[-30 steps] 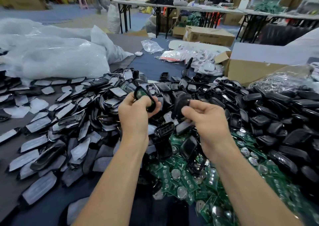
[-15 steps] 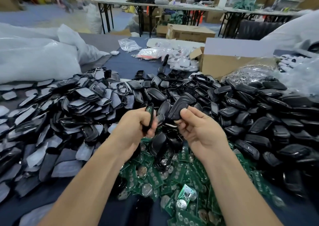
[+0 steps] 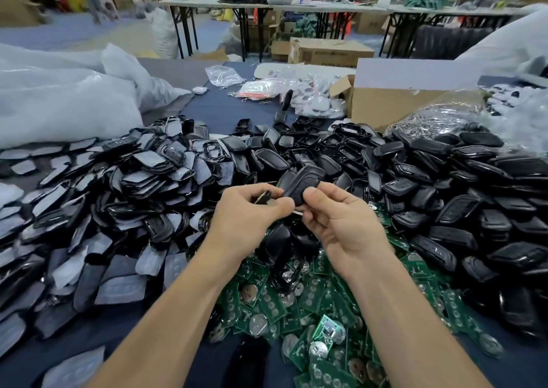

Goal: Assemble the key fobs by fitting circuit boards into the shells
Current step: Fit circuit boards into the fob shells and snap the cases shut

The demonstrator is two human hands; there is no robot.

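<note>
On my feed, an open cardboard box (image 3: 391, 107) stood at the desk's (image 3: 219, 110) far right edge; I could not see inside it. Leaning on its front, a clear bag (image 3: 441, 118) held a tangle of metal rings. Towards the far edge lay a flatter clear bag (image 3: 257, 87) with white and orange contents, and bulging white sacks (image 3: 62, 103) filled the far left corner.

Over the middle of the desk, the right hand (image 3: 344, 224) pinched a black key fob shell (image 3: 303, 183) between thumb and curled fingers, its upper end tilted away. The left hand (image 3: 247, 211) had its fingers curled round a smaller dark part (image 3: 262, 198), mostly hidden in the grip. The thumbs were almost touching.

Below the hands lay the heap of green circuit boards (image 3: 296, 304) at the near edge, with loose black shells (image 3: 444, 180) banked to the right and grey-faced covers (image 3: 118, 198) to the left.

Half a second earlier the left hand's part had stood on edge, showing a strip of green; now it lay lower in the fingers and no green showed. The hands had also drawn closer together, and the right hand's grip was unchanged.
</note>
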